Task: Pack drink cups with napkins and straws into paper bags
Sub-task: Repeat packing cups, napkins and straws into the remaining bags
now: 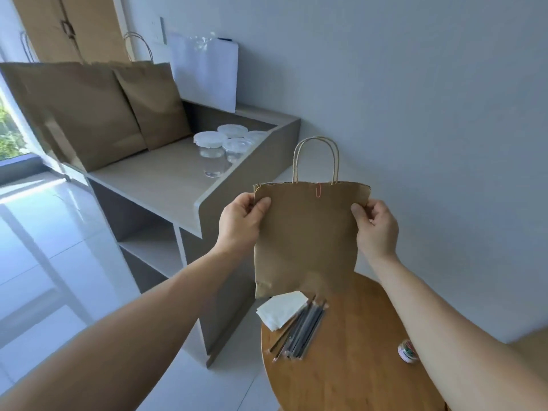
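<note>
Paper bag upright, interior out of sight

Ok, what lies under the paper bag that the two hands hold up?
Below the paper bag, on the round table, lie white napkins and wrapped straws. The bag's lower edge hides the table's far rim.

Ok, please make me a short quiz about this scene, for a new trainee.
1. True or false: only the right hand holds the small paper bag.
2. Where do the lidded cups stand? A) on the floor B) on the shelf unit C) inside a bag
3. Fill in: beside the straws on the round table lie white ____.
Key: 1 false, the left hand pinches it too; 2 B; 3 napkins.
</note>
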`<state>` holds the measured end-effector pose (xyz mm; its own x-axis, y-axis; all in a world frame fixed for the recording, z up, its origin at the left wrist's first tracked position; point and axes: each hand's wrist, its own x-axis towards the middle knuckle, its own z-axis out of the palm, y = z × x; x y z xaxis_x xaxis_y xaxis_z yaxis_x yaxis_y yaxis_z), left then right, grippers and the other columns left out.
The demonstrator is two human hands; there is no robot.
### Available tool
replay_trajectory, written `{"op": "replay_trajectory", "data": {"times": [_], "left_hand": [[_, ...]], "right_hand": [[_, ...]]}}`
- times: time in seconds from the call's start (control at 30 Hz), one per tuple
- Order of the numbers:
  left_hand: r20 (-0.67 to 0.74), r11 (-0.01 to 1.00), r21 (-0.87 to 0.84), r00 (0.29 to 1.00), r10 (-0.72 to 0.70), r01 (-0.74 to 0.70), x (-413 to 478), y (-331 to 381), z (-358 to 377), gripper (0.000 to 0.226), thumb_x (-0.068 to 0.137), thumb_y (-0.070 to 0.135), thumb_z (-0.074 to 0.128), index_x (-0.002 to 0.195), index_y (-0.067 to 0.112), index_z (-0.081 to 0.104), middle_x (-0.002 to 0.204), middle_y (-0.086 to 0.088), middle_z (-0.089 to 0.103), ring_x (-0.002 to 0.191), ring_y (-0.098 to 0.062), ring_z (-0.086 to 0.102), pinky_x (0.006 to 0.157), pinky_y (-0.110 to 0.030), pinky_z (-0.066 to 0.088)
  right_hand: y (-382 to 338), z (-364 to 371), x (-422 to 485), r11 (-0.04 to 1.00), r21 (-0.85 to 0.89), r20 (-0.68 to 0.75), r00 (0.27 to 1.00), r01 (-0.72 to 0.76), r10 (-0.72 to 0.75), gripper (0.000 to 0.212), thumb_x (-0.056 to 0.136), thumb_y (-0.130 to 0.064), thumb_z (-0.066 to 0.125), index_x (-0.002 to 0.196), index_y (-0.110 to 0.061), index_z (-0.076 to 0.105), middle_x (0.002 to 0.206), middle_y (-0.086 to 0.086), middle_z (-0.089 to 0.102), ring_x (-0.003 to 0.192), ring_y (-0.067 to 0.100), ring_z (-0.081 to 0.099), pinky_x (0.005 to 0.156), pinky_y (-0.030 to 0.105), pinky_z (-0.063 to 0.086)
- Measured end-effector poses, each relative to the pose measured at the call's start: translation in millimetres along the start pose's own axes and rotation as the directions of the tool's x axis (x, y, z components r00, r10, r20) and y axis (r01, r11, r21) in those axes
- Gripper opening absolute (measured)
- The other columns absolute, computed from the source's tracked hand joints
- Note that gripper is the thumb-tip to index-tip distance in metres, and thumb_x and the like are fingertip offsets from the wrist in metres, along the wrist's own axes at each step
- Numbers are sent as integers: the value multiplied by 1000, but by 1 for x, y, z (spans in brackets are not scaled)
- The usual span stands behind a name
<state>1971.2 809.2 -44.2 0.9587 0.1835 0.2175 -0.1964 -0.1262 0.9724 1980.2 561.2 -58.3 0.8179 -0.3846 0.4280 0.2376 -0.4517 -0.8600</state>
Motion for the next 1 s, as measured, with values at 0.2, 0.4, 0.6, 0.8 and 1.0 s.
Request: {"op": "replay_trajectory", "data": {"times": [0.2,0.4,0.6,0.8,1.0], "left_hand": [[-197,991,26,971,133,-130,8,31,-68,20,95,40,62,82,24,63,76,5,66,66,-6,56,66,-30,50],[-356,972,39,905,232,-234,28,69,-125,25,97,37,58,77,23,56,72,5,56,64,-8,48,63,-30,44],[-460,937,121,818,345,-327,74,109,-172,31,97,36,58,72,20,53,61,17,48,58,-4,40,57,-21,37],[-548,909,240,726,416,-340,139,136,-210,28,96,38,60,85,12,62,77,2,59,70,-11,52,69,-37,48],[-576,882,370,674,463,-291,204,121,-231,26,96,35,60,72,26,55,66,11,52,57,1,44,56,-15,37]], "right_hand": [[-70,54,-1,990,124,9,997,69,-71,11,95,-28,63,86,-31,59,83,-10,65,76,8,60,79,39,51],[-141,109,10,956,276,48,992,98,-115,16,93,-25,65,80,-34,60,81,-9,66,76,10,61,79,34,51],[-200,167,54,887,444,90,979,123,-181,10,93,-20,65,87,-27,64,75,-18,65,66,-9,60,72,17,51],[-242,236,118,836,532,173,950,132,-260,12,89,-18,69,81,-27,67,75,-14,69,67,-2,62,68,18,52],[-244,312,177,851,506,300,896,142,-328,11,87,-21,69,85,-30,65,77,-12,69,68,1,63,68,24,50]]}}
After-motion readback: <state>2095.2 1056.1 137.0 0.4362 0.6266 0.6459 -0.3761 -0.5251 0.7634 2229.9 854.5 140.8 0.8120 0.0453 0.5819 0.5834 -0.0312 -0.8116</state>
